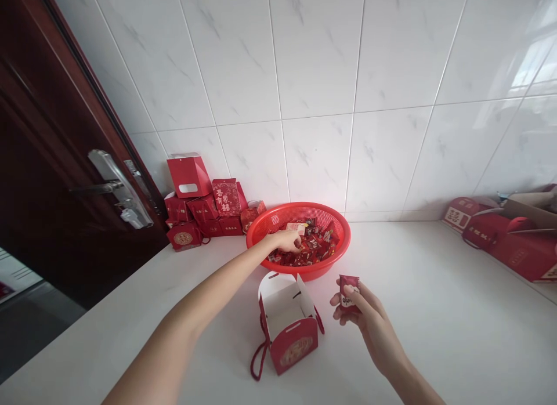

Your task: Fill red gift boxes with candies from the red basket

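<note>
My left hand (288, 241) reaches into a red oval plastic basket (307, 272), its fingers bent down among many small red wrapped packets (319, 242). What those fingers hold, if anything, is hidden. In my right hand (359, 303) is one red packet (349, 292) with a pale label, pinched between thumb and fingers, to the right of the box. An open red gift box (293, 344) with a white inside and dark red cord handles stands in front of the basket, between my forearms. Its top flaps are up.
Red boxes (189, 176) are stacked against the tiled wall at the back left, beside a dark wooden door (65, 132). More red boxes (517, 248) and an open carton (528, 208) lie at the right on the white table (435, 312).
</note>
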`<state>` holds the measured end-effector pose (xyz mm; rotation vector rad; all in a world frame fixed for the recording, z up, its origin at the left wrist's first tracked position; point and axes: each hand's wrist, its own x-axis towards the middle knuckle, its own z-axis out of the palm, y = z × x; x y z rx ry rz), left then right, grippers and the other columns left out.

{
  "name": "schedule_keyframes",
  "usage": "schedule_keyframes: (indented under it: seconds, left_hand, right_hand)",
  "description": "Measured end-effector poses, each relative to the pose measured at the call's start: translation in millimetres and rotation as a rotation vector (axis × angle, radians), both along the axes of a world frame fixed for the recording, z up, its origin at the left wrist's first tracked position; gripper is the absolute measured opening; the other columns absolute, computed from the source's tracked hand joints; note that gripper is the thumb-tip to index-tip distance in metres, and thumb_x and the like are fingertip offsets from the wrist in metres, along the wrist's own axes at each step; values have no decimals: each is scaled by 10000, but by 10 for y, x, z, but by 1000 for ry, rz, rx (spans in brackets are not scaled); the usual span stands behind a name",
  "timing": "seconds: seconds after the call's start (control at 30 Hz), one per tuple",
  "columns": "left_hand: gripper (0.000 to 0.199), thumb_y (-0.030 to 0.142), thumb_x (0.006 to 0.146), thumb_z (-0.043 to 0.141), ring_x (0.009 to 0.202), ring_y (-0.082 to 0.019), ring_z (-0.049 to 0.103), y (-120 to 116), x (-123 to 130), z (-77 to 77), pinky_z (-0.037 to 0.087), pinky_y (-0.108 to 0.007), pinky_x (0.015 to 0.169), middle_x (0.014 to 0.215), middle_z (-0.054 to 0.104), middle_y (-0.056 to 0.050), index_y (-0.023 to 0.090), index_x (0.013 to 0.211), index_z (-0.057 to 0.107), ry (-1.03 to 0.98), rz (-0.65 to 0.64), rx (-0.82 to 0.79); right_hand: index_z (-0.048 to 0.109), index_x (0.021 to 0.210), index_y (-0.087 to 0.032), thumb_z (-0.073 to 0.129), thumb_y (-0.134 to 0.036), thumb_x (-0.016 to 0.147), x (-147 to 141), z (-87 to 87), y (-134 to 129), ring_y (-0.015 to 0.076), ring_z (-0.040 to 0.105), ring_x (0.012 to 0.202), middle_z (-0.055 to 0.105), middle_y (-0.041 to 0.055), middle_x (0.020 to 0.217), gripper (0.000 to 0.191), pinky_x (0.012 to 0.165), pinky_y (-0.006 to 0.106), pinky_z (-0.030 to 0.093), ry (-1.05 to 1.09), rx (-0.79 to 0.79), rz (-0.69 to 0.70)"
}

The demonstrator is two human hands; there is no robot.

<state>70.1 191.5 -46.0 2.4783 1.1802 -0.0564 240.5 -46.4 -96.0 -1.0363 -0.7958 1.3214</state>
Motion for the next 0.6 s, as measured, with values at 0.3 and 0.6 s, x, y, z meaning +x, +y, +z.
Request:
schedule_keyframes:
  seconds: [0.3, 0.6]
  left_hand:
    - [223, 383, 829, 721, 893, -205, 707, -409, 127, 360, 509, -283, 766, 940, 770, -49, 167, 879, 714, -381, -86, -99]
    - [248, 309, 854, 682, 609, -157, 618, -1384, 603, 397, 392, -297, 615, 627, 673, -4, 187, 638, 660, -201, -390, 195]
  right_hand:
    - [701, 978, -198, 780, -592, 744, 8, 12, 16, 196, 616, 713, 694, 64, 832, 465, 629, 318, 473, 62, 35, -61]
    - [733, 946, -228, 748, -567, 812, 13, 30, 16, 182, 590, 724, 631, 35, 851, 364, 649, 317, 498, 221, 116, -81]
